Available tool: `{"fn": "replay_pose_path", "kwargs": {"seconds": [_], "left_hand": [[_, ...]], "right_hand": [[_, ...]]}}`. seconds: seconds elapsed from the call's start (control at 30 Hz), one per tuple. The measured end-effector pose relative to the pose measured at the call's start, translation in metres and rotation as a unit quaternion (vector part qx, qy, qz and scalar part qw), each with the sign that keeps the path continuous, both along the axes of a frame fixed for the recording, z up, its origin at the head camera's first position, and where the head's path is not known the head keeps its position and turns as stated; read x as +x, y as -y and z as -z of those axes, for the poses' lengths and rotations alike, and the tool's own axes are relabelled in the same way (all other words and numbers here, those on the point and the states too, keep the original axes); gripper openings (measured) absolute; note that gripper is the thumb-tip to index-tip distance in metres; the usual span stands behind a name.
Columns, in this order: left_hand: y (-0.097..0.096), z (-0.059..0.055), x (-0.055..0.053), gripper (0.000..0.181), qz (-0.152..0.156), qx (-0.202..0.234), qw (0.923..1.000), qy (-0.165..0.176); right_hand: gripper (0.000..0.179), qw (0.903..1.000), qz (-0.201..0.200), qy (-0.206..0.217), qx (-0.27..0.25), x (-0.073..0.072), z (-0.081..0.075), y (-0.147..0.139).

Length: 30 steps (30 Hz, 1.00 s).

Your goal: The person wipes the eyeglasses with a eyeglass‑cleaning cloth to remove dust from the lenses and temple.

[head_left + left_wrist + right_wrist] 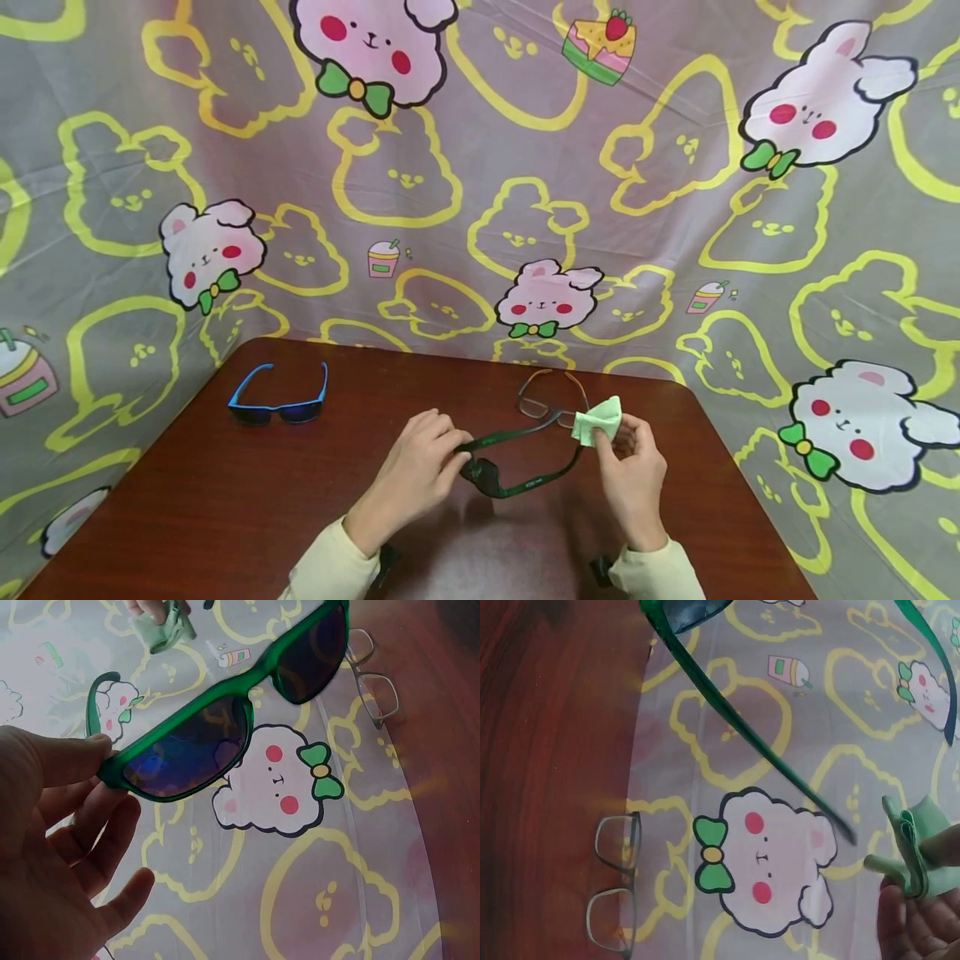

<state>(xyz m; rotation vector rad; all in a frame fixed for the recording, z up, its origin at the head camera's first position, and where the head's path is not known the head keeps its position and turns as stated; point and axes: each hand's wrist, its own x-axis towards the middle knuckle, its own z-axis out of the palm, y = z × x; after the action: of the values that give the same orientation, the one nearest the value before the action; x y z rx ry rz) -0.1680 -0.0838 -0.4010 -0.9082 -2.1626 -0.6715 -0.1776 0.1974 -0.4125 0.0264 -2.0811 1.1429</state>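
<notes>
My left hand [420, 462] pinches a pair of green sunglasses [259, 679] by one end of the frame, between thumb and fingers. The dark lenses show in the left wrist view, and both temples stretch unfolded toward the right in the head view. In my right hand [633, 475] is a folded light green cloth [600, 421], gripped between thumb and fingers. The cloth is close to the temple tips of the sunglasses. In the right wrist view, one temple [757, 739] points down toward the cloth, with a gap between them.
Clear-lens eyeglasses [615, 840] lie on the brown table [300, 500] behind the hands. Blue sunglasses [277, 411] rest at the table's far left with temples spread. A patterned curtain [420, 183] hangs around the table's back and sides.
</notes>
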Motion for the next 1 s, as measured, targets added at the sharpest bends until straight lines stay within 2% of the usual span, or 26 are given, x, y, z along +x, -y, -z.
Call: {"fn": "replay_pose_path", "kwargs": {"seconds": [0.1, 0.17, 0.3, 0.4, 0.47, 0.57, 0.73, 0.9, 1.0], "left_hand": [[0.001, -0.001, -0.001, 0.015, -0.008, 0.006, 0.9999, -0.008], [0.001, -0.001, -0.002, 0.015, -0.012, 0.008, 0.9998, -0.010], [0.000, 0.000, -0.002, 0.015, -0.019, 0.006, 0.9998, -0.008], [-0.001, 0.000, -0.002, 0.015, -0.019, 0.007, 0.9998, -0.002], [-0.002, -0.001, -0.002, 0.015, -0.018, 0.008, 0.9998, 0.003], [-0.005, -0.001, -0.001, 0.014, -0.017, 0.008, 0.9998, 0.011], [-0.010, -0.002, 0.001, 0.011, -0.016, 0.010, 0.9996, 0.023], [-0.015, 0.000, 0.001, 0.008, -0.012, 0.020, 0.9995, 0.020], [-0.017, 0.002, 0.001, 0.008, -0.011, 0.023, 0.9995, 0.016]], "right_hand": [[0.032, 0.9967, -0.024, -0.070, 0.033, 0.002, 0.000, 0.002], [0.034, 0.9903, -0.043, -0.119, 0.059, 0.002, 0.001, 0.005], [0.036, 0.9706, -0.084, -0.199, 0.105, 0.003, 0.002, 0.010], [0.024, 0.9534, -0.115, -0.247, 0.129, 0.004, 0.002, 0.015], [0.023, 0.9417, -0.131, -0.274, 0.144, 0.004, 0.002, 0.019], [0.028, 0.9252, -0.153, -0.307, 0.163, 0.006, -0.001, 0.028], [0.022, 0.8993, -0.189, -0.349, 0.184, 0.009, -0.006, 0.041], [0.020, 0.8886, -0.200, -0.355, 0.211, 0.010, -0.005, 0.049], [0.020, 0.8868, -0.202, -0.347, 0.230, 0.010, -0.003, 0.052]]}}
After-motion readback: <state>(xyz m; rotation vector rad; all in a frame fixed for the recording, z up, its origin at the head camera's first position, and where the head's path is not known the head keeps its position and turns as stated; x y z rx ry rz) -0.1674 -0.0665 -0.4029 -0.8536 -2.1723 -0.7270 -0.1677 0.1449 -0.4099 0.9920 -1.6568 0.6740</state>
